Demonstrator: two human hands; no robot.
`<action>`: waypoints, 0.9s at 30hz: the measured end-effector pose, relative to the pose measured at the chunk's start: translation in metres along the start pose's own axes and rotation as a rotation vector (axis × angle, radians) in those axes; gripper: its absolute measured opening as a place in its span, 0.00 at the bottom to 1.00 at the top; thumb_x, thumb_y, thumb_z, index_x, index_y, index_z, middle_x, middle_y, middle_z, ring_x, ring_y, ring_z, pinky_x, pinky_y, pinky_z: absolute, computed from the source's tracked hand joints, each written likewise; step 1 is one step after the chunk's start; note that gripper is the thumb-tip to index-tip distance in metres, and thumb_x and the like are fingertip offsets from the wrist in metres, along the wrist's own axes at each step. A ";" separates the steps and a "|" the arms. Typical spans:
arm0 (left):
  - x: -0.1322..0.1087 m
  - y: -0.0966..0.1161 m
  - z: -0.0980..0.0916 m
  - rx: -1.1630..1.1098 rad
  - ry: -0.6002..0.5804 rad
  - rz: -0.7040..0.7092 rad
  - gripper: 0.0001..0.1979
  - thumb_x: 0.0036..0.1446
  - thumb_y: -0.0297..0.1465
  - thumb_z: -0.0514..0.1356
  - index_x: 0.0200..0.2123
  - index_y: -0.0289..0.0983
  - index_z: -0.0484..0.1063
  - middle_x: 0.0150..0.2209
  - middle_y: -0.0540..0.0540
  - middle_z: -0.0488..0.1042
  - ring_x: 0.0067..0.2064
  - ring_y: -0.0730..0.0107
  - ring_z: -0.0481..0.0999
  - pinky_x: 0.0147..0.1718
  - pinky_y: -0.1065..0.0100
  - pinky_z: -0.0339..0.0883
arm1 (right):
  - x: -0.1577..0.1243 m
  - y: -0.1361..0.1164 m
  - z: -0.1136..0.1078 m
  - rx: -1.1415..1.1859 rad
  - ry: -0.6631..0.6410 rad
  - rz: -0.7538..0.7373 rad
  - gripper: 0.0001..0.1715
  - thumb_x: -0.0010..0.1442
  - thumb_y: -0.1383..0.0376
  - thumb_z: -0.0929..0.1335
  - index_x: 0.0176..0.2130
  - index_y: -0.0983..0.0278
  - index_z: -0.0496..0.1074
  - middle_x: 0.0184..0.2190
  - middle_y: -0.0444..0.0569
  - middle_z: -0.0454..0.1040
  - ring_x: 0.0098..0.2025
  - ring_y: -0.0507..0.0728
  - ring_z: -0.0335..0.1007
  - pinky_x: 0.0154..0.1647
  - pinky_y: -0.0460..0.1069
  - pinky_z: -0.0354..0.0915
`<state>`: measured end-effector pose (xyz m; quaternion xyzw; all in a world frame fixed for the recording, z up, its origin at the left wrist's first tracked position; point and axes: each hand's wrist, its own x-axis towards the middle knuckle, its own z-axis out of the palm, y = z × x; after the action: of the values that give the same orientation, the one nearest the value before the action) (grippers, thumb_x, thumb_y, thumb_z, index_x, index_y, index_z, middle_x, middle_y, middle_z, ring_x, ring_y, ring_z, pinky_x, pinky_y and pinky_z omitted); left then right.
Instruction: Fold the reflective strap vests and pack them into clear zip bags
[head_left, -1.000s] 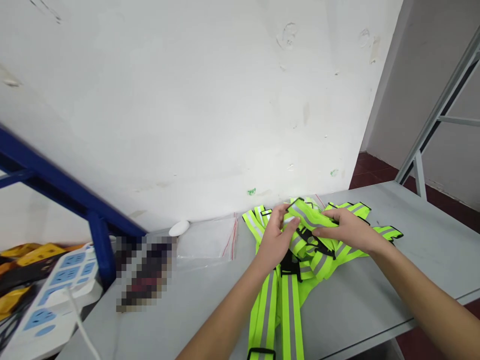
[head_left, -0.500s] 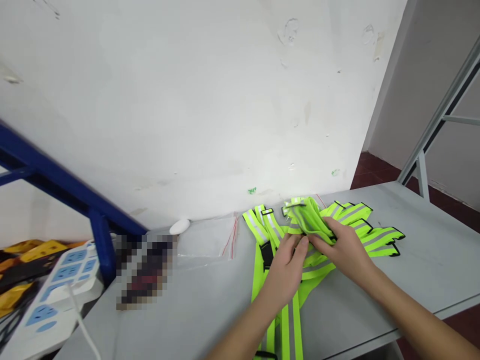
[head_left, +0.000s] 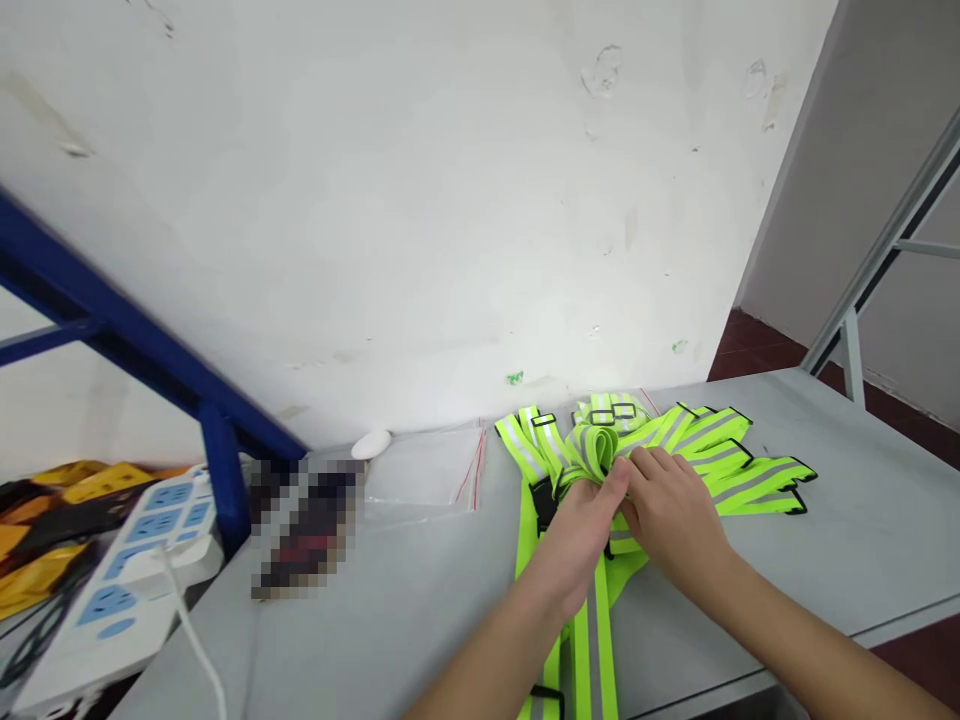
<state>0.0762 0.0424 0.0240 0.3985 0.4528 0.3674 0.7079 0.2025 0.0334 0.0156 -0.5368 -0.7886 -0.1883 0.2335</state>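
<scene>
Yellow straps (head_left: pixel 592 445) bunched under L hand (head_left: pixel 581 530), R hand (head_left: pixel 671 515) — grip hidden, ends cropped

On the grey surface (head_left: pixel 420 620), near the far wall (head_left: pixel 420 200), lay a heap of yellow-green reflective straps (head_left: pixel 724 465). The left hand (head_left: pixel 581 530) pinched a folded loop of them; the right hand (head_left: pixel 667 510) lay over the heap, fingertips touching the left. A clear plastic bag (head_left: pixel 427 475) lay just left, a power strip (head_left: pixel 127 590) far left.
</scene>
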 end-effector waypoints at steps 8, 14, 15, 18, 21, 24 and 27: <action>0.010 0.005 -0.024 -0.076 0.082 -0.023 0.19 0.51 0.43 0.63 0.42 0.37 0.74 0.42 0.45 0.76 0.48 0.59 0.73 0.38 0.68 0.65 | -0.004 -0.029 -0.005 0.111 -0.102 -0.077 0.21 0.58 0.65 0.68 0.50 0.70 0.68 0.43 0.60 0.72 0.42 0.64 0.66 0.38 0.56 0.63; 0.009 0.028 -0.069 0.088 -0.213 -0.102 0.15 0.48 0.37 0.63 0.35 0.32 0.77 0.34 0.42 0.79 0.41 0.54 0.77 0.39 0.61 0.68 | 0.019 0.002 -0.017 0.615 -0.102 -0.008 0.25 0.60 0.53 0.68 0.53 0.60 0.65 0.52 0.55 0.66 0.56 0.63 0.61 0.55 0.59 0.60; 0.007 0.033 -0.073 0.159 -0.262 -0.123 0.13 0.47 0.35 0.63 0.35 0.33 0.77 0.34 0.43 0.79 0.41 0.55 0.77 0.40 0.61 0.68 | 0.027 0.008 -0.015 0.685 -0.132 -0.004 0.27 0.59 0.53 0.69 0.55 0.59 0.63 0.54 0.55 0.64 0.58 0.63 0.59 0.56 0.58 0.59; 0.002 0.043 -0.077 0.343 -0.368 -0.106 0.10 0.48 0.30 0.62 0.35 0.37 0.77 0.36 0.47 0.80 0.44 0.57 0.77 0.45 0.61 0.67 | 0.053 0.017 -0.005 0.923 -0.347 0.016 0.34 0.53 0.52 0.72 0.55 0.56 0.60 0.56 0.51 0.64 0.58 0.61 0.61 0.53 0.54 0.63; -0.001 0.044 -0.082 0.356 -0.479 -0.114 0.10 0.51 0.30 0.60 0.38 0.38 0.77 0.36 0.48 0.80 0.44 0.58 0.77 0.46 0.61 0.68 | 0.075 0.016 0.003 1.082 -0.542 0.096 0.33 0.47 0.52 0.74 0.49 0.57 0.63 0.47 0.47 0.69 0.47 0.58 0.68 0.42 0.50 0.67; -0.002 0.037 -0.089 0.264 -0.510 -0.132 0.14 0.53 0.29 0.59 0.43 0.36 0.75 0.35 0.46 0.81 0.45 0.58 0.78 0.47 0.60 0.68 | 0.087 0.010 0.010 1.153 -0.669 0.182 0.34 0.46 0.52 0.75 0.48 0.57 0.61 0.42 0.44 0.70 0.36 0.54 0.68 0.34 0.48 0.65; -0.002 0.027 -0.094 0.101 -0.431 -0.096 0.18 0.54 0.28 0.60 0.50 0.35 0.71 0.37 0.43 0.81 0.46 0.57 0.78 0.49 0.57 0.68 | 0.088 0.002 0.017 1.065 -0.633 0.203 0.36 0.47 0.51 0.74 0.51 0.55 0.61 0.42 0.45 0.71 0.36 0.55 0.67 0.35 0.49 0.64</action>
<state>-0.0167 0.0733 0.0232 0.4809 0.3273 0.2165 0.7841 0.1739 0.1103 0.0525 -0.4491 -0.7501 0.4216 0.2406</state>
